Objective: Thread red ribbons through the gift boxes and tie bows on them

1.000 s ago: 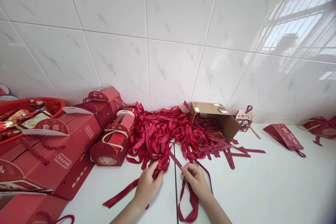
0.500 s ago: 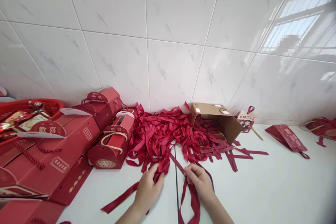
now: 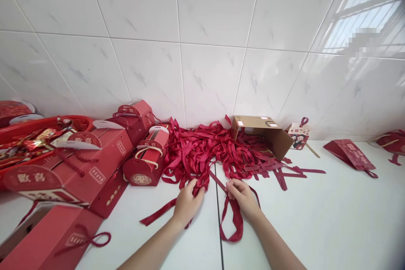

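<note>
A tangled heap of red ribbons (image 3: 198, 149) lies against the tiled wall, right in front of both hands. My left hand (image 3: 189, 203) is closed on ribbon at the near edge of the heap, and a loose ribbon end (image 3: 160, 212) sticks out to its left. My right hand (image 3: 243, 196) pinches a red ribbon strip (image 3: 218, 181) between thumb and fingers. Below that hand a ribbon loop (image 3: 234, 228) hangs down onto the white table (image 3: 281, 228). Part of the ribbon is hidden behind my fingers.
Red gift boxes (image 3: 91, 160) with cord handles crowd the left, beside a red basket (image 3: 85, 123) of wrapped sweets. An open cardboard box (image 3: 284, 149) with dark red strips lies on its side. Farther right are a small printed box (image 3: 298, 137) and a red pouch (image 3: 351, 155).
The view has shifted, showing more of the boxes at left and more of my forearms. Both hands keep their grip on the ribbon; the ribbon below my right hand now shows its full loop.
</note>
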`<state>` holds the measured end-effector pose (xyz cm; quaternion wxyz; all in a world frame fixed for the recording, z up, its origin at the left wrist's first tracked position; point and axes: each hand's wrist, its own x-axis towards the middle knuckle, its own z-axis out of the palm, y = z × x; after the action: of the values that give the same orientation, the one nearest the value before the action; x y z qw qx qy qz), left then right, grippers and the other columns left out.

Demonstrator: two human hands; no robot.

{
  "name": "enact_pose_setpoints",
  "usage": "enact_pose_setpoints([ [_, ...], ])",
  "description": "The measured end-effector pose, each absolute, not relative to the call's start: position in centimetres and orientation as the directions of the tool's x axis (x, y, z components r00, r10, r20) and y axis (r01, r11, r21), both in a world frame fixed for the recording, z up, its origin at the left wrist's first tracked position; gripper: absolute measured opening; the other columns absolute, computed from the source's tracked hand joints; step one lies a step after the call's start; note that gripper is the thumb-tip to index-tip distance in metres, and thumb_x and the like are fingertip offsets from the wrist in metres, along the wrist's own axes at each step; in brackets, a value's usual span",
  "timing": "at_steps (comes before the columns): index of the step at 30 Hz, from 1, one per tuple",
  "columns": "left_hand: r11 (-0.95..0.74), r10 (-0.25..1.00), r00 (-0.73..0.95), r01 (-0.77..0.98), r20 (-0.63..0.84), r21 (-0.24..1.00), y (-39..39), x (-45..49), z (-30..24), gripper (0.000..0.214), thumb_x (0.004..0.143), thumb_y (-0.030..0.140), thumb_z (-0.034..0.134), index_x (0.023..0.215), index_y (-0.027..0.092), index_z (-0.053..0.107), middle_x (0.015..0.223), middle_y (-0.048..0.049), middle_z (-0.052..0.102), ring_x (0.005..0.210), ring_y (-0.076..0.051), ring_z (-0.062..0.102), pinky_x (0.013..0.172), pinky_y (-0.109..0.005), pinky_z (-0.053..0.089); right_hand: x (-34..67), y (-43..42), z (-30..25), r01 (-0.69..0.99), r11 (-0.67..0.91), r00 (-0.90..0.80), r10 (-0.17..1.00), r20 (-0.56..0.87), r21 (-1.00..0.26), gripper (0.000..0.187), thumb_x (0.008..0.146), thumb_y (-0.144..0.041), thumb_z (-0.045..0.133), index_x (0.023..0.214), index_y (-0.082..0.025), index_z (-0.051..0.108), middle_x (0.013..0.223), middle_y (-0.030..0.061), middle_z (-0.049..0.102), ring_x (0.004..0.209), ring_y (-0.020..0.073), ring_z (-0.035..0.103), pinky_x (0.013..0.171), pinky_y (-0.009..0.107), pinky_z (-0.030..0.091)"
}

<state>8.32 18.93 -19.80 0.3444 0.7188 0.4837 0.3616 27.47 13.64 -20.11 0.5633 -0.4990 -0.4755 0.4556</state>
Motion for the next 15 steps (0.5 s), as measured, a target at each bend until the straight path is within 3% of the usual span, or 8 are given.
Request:
enact_pose_setpoints([
  [6, -0.406, 0.912, 0.248, 0.44, 0.326, 0.801, 19.2, 8.5, -20.6, 0.024, 0.086, 0.037, 0.047, 0.079, 0.018, 0.06, 0.072, -0.0014, 0.066, 0.07, -0.018, 0.061, 0.067, -0.027, 0.045, 27.6, 13.6, -20.1, 0.002, 0.15, 0.114, 0.982, 0.149, -0.989, 0.029, 0.079, -0.044, 0.06, 0.065, -0.018, 0.054, 0.058, -0.0032, 0.051, 0.055, 0.0115, 0.047, 0.056, 0.024, 0.038],
  [8, -0.452, 0.892, 0.223, 0.454, 0.394, 0.768, 18.8, 8.6, -20.5, 0.025, 0.087, 0.036, 0.045, 0.081, 0.018, 0.061, 0.074, -0.0028, 0.066, 0.072, -0.018, 0.061, 0.068, -0.028, 0.046, 27.5, 13.6, -20.3, 0.01, 0.176, 0.125, 0.977, 0.176, -0.984, 0.024, 0.076, -0.043, 0.064, 0.076, -0.019, 0.058, 0.057, -0.0043, 0.053, 0.055, 0.0122, 0.049, 0.057, 0.025, 0.039],
  [11, -0.539, 0.835, 0.206, 0.497, 0.511, 0.68, 17.8, 8.7, -20.2, 0.02, 0.086, 0.03, 0.047, 0.084, 0.017, 0.062, 0.08, -0.0057, 0.066, 0.079, -0.021, 0.06, 0.075, -0.032, 0.045, 27.0, 13.6, -20.6, -0.014, 0.22, 0.19, 0.958, 0.214, -0.975, 0.031, 0.074, -0.042, 0.066, 0.097, -0.024, 0.056, 0.061, -0.006, 0.054, 0.058, 0.0131, 0.053, 0.06, 0.025, 0.042],
  [15, -0.687, 0.709, 0.32, 0.513, 0.628, 0.515, 16.4, 8.9, -19.8, 0.016, 0.08, 0.018, 0.053, 0.09, 0.02, 0.065, 0.09, -0.0066, 0.067, 0.092, -0.023, 0.058, 0.085, -0.037, 0.041, 25.3, 13.2, -20.4, -0.122, 0.212, 0.198, 0.962, 0.186, -0.97, 0.035, 0.075, -0.047, 0.065, 0.1, -0.026, 0.052, 0.065, -0.005, 0.058, 0.061, 0.0139, 0.056, 0.063, 0.026, 0.045],
])
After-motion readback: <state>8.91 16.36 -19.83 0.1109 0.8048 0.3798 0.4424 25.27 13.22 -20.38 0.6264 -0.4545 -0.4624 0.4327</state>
